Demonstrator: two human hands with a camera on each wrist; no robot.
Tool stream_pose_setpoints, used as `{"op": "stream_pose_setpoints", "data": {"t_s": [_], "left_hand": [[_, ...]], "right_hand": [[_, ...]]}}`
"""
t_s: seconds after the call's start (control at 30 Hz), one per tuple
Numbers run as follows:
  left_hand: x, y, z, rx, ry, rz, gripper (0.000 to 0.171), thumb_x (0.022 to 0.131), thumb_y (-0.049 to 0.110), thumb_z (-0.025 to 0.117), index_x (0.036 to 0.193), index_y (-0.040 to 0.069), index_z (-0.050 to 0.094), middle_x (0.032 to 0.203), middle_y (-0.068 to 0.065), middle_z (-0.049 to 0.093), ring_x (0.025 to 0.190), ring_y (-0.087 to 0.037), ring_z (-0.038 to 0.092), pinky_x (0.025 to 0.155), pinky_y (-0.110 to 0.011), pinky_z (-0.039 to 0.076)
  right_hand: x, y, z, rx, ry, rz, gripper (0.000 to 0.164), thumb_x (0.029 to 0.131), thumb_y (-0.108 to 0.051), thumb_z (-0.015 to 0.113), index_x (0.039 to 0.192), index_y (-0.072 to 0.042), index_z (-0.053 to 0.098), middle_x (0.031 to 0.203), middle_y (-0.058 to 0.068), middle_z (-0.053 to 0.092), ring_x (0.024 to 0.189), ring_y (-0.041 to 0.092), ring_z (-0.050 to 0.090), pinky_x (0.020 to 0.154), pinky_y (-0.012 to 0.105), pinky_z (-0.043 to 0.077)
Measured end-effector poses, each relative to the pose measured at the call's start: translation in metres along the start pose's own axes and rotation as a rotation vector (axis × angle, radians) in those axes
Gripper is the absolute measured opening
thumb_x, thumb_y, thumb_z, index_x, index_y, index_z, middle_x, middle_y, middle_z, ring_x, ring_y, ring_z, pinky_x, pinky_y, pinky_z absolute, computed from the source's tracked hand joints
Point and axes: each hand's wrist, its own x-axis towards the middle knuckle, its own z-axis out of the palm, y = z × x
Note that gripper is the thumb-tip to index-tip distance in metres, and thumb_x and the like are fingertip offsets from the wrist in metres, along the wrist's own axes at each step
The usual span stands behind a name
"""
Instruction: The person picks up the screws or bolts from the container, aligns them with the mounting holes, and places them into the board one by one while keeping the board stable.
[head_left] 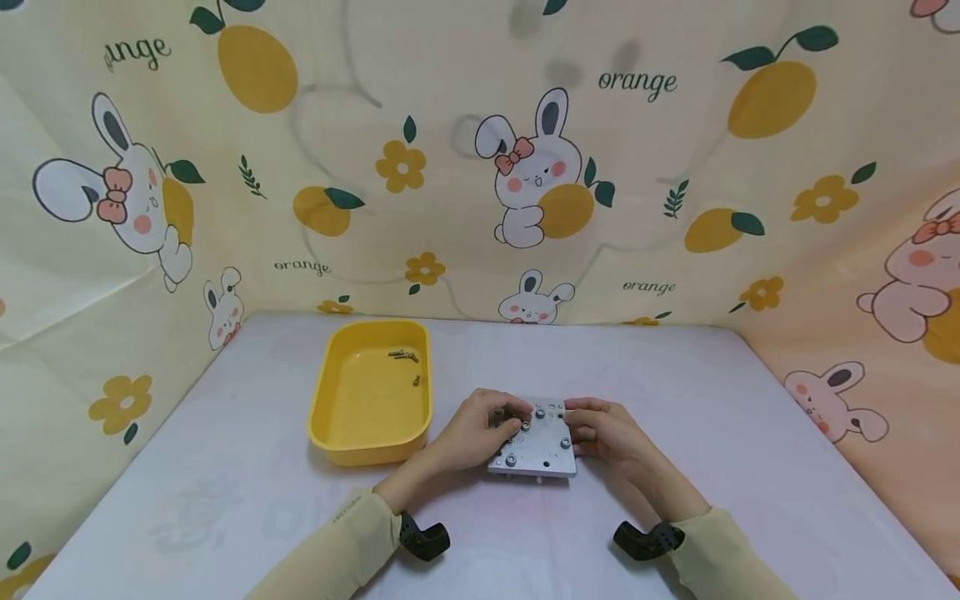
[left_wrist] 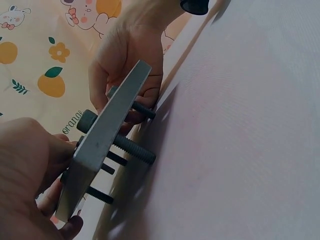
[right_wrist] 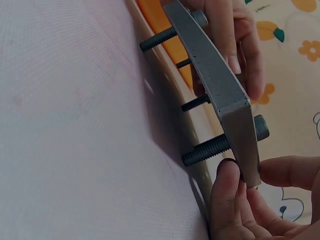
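Printed cloth (head_left: 660,167) is hanging behind the white table (head_left: 225,525), and you are holding the metal plate (head_left: 553,450) near the table's middle, right of the yellow tray (head_left: 367,455). Your left hand (head_left: 474,429) is gripping the plate's left edge, its fingers lying near a bolt head on top; your right hand (head_left: 611,433) is pinching the opposite edge between its fingers. Several bolts (left_wrist: 135,148) are passing through the plate, their shanks poking out underneath; whether any tip is touching the table, you cannot tell from these views. For steady handling, you should be sharing the weight evenly, holding the plate level and leaving the shanks clear of your fingertips, since uneven pressure could be tipping it.
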Motion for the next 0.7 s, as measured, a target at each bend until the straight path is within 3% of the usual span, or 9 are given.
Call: {"op": "stream_pose_setpoints", "data": {"t_s": [0.37, 0.7], "left_hand": [[-0.003, 0.001, 0.003, -0.042, 0.022, -0.034, 0.020, 0.097, 0.007, 0.060, 0.114, 0.012, 0.071, 0.108, 0.011, 0.068, 0.113, -0.009, 0.053, 0.104, -0.039, 0.037], [-0.003, 0.012, 0.002, -0.089, 0.093, -0.133, 0.019, 0.099, 0.009, 0.056, 0.113, 0.010, 0.069, 0.105, 0.008, 0.068, 0.111, -0.010, 0.057, 0.102, -0.038, 0.042]], "right_hand": [[-0.002, 0.002, 0.001, -0.028, -0.010, -0.005, 0.043, 0.095, -0.011, 0.062, 0.134, 0.004, 0.050, 0.107, 0.011, 0.066, 0.080, 0.019, 0.062, 0.069, 0.031, 0.053], [0.000, 0.000, 0.001, -0.010, 0.001, 0.009, 0.042, 0.095, -0.009, 0.061, 0.133, 0.005, 0.050, 0.100, 0.008, 0.068, 0.074, 0.015, 0.060, 0.065, 0.030, 0.053]]}}
